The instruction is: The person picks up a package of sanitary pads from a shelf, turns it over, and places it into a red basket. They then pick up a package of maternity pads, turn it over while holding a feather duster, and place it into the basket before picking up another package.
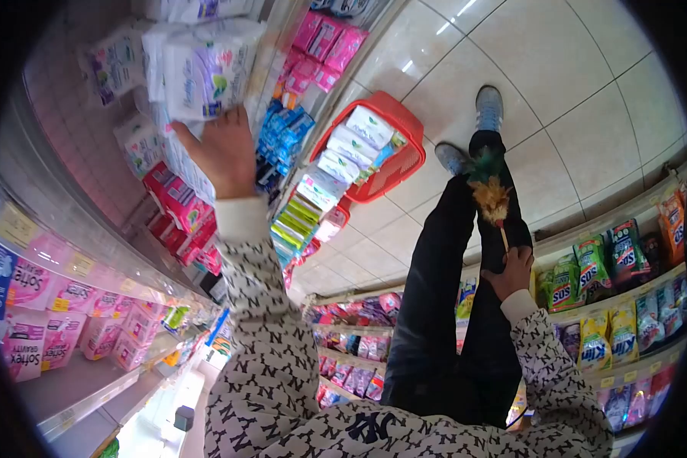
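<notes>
My left hand (220, 153) reaches into the shelf on the left, thumb spread apart from the fingers. Its fingertips meet the lower edge of a white and purple soft pack (206, 72) printed with leaves, at the front of a row of similar packs. More pale packs lie beneath and beside the hand. Down by my leg, my right hand (511, 273) is closed around the thin handle of a feather duster (490, 197). Its brown and green feathers point away from me, in front of my dark trousers.
A red plastic basket (404, 156) filled with white packs stands on the tiled floor (557, 69) beside the shelf. Pink packs (183, 202) and blue packs (284, 133) sit nearby. Pink boxes (61, 328) line the lower left shelf. Coloured pouches (591, 267) fill the shelf at right.
</notes>
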The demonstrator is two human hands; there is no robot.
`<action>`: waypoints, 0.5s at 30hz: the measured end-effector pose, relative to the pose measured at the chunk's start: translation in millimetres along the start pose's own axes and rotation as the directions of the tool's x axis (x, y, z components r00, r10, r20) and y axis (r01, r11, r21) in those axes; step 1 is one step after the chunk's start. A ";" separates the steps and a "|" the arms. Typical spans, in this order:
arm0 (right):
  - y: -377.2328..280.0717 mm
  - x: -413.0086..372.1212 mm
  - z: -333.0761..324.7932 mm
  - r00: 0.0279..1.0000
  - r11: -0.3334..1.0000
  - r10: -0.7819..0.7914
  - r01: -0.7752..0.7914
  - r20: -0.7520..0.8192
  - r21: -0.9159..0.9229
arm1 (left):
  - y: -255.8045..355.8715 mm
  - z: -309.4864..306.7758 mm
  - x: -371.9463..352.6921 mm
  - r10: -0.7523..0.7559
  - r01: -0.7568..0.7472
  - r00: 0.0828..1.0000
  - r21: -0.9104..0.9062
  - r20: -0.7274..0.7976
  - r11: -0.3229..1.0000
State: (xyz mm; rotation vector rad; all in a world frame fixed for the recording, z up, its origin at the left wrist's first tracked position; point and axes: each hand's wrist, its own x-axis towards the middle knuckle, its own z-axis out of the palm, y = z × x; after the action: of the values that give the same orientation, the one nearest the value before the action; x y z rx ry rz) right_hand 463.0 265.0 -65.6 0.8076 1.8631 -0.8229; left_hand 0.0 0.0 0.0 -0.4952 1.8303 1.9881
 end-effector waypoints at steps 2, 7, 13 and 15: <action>7.6 -3.2 -14.5 0.999 0.999 -0.051 0.051 0.009 -0.005 | 18.7 11.6 3.9 -0.037 0.041 0.999 -0.186 0.025 0.982; 0.5 3.6 7.8 0.998 0.994 -0.060 0.059 -0.009 -0.092 | -14.7 -40.1 -19.3 0.113 -0.190 0.954 -0.269 -0.279 0.944; -0.2 5.0 9.8 0.998 0.985 -0.061 0.058 -0.009 -0.160 | -187.6 -78.4 -86.2 0.190 -0.216 0.973 0.797 0.130 0.563; -2.0 3.6 8.8 0.999 0.981 -0.050 0.050 0.005 -0.187 | -255.1 -85.5 -78.4 0.112 -0.234 0.971 0.930 0.210 0.283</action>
State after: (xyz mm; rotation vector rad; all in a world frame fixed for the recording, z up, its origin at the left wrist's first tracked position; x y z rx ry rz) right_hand 464.3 257.5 -71.6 0.6450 1.9336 -0.6669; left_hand 196.9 -71.1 -186.3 0.2260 2.6284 0.5896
